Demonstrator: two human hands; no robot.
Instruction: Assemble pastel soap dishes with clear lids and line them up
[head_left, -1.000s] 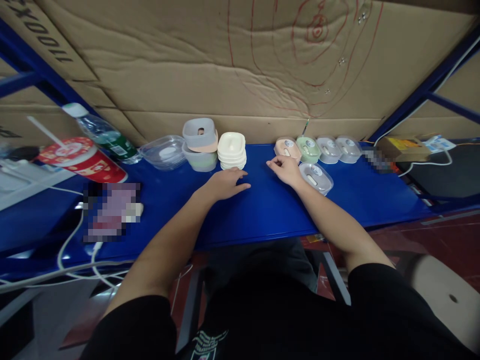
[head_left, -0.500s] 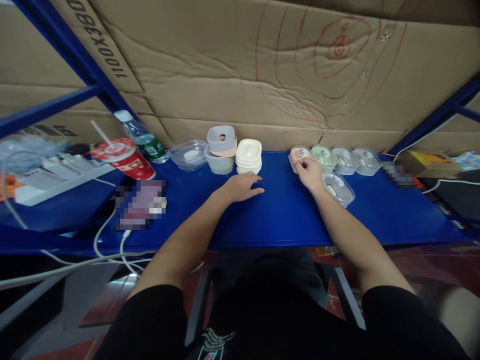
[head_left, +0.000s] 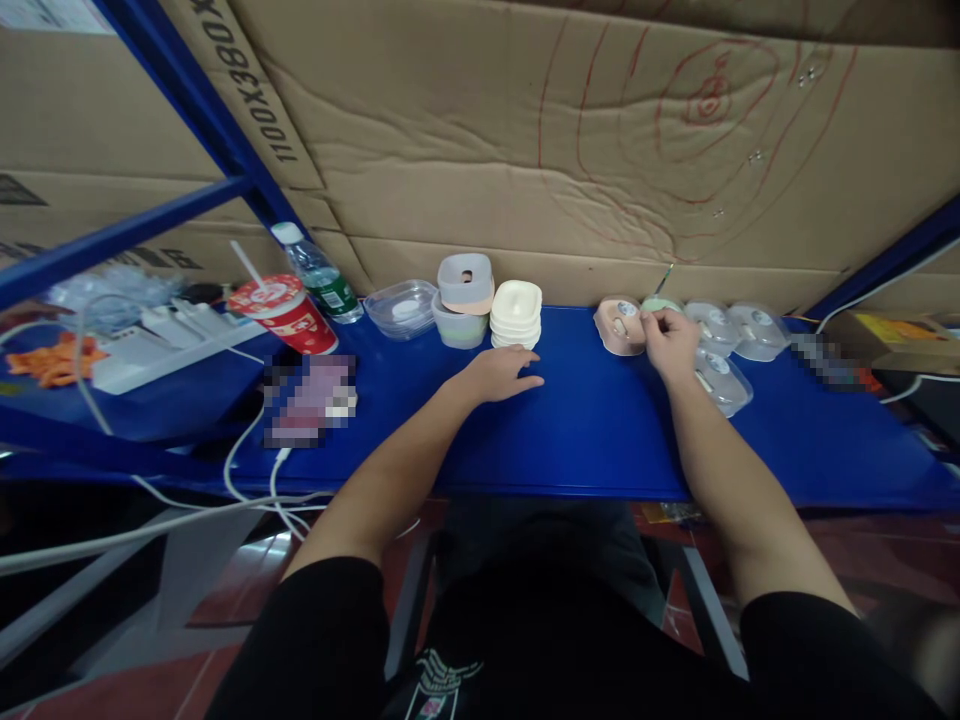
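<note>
My left hand (head_left: 501, 374) rests with its fingers apart just in front of a stack of cream lids (head_left: 516, 315) and holds nothing. Farther right, my right hand (head_left: 670, 340) is at the green-lidded container (head_left: 660, 303), partly covering it; its fingers are pinched together, and whether they grip anything is hidden. Left of that hand sits a pinkish container (head_left: 620, 326) with a round sticker. Clear containers (head_left: 712, 327) stand to its right, one nearer (head_left: 729, 385) beside my wrist. Stacked boxes (head_left: 464, 300) stand left of the cream lids.
On the left are clear lids (head_left: 401, 308), a water bottle (head_left: 324, 275), a red cup (head_left: 289, 315) with a straw, a power strip (head_left: 169, 345) and white cables. The blue table (head_left: 570, 440) meets cardboard (head_left: 450, 120) at the back. An open carton (head_left: 889, 340) stands at the right.
My right hand has moved right, from the pinkish container to the green-lidded one. The view has shifted a little left. My left hand stays by the cream stack.
</note>
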